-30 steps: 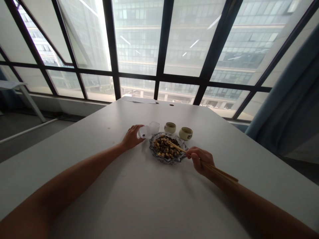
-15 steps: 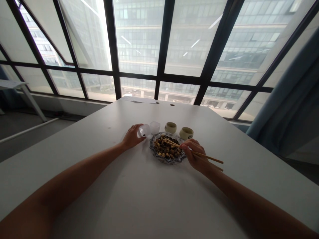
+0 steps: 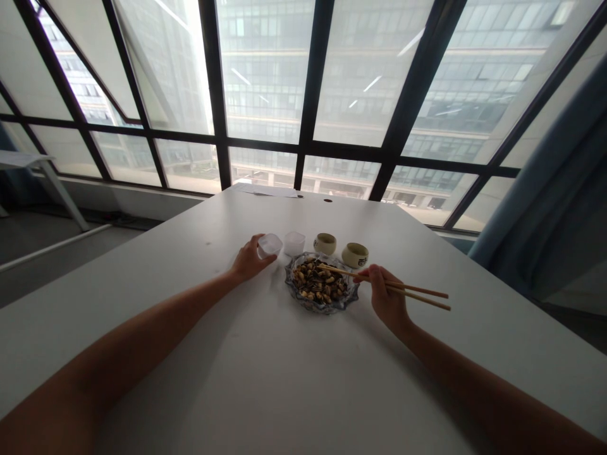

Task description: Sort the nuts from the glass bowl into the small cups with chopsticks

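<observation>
A glass dish point(image 3: 317, 306) heaped with mixed nuts and seeds sits in the middle of the white table point(image 3: 284, 379). My right hand point(image 3: 386, 297) is closed round a pair of wooden chopsticks point(image 3: 417, 292), whose tips reach over the dish's right side. To the left of the dish, my left hand point(image 3: 247, 261) grips a small clear plastic cup point(image 3: 269, 244), which stands upright on the table. A second clear cup point(image 3: 294, 242) stands just to its right.
Two small beige ceramic cups point(image 3: 325, 243) point(image 3: 355, 254) stand behind the dish. A sheet of paper point(image 3: 265, 189) lies at the table's far edge. Tall windows fill the background, with a blue curtain point(image 3: 559, 189) at the right.
The left hand has set the tilted clear cup upright on the table. The right hand swung the chopsticks from pointing down at the dish to lying nearly level over its right side.
</observation>
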`<state>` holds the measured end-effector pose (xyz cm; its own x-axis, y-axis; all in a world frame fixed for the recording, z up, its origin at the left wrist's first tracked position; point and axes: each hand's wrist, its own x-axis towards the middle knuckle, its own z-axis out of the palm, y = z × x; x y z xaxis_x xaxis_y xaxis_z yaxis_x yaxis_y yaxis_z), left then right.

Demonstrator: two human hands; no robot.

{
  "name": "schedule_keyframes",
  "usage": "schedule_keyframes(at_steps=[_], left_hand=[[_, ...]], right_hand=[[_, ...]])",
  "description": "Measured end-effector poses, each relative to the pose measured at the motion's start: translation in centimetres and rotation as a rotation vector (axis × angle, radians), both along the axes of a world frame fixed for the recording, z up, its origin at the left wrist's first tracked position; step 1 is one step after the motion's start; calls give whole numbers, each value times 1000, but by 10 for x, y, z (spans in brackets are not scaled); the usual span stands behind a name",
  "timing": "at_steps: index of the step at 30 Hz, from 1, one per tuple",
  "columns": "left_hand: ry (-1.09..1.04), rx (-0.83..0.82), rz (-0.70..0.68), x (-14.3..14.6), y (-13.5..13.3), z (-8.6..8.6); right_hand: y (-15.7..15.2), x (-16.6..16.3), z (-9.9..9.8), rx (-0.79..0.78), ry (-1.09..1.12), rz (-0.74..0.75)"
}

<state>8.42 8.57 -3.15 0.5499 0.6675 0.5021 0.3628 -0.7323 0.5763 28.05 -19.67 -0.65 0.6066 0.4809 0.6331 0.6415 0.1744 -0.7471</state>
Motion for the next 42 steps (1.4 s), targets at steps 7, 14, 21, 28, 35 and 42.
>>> schedule_keyframes(at_steps=[7,14,21,28,35,42], left_hand=[[74,-128,28,-4,11,10],[234,251,-29,28,-6,57],[671,160,-12,78,-34,85],[632,105,3,87,-27,78],[361,536,-265,76,-18,71],[307,627,-329,69,-13,66]], right_hand=[[-3,15,-6,27,100,-55],[-3,12,0,50,168,21],[-14,13,24,45,135,71],[-17,17,35,-79,-33,172],[-14,16,33,-164,-172,254],[-12,18,28,-119,-126,239]])
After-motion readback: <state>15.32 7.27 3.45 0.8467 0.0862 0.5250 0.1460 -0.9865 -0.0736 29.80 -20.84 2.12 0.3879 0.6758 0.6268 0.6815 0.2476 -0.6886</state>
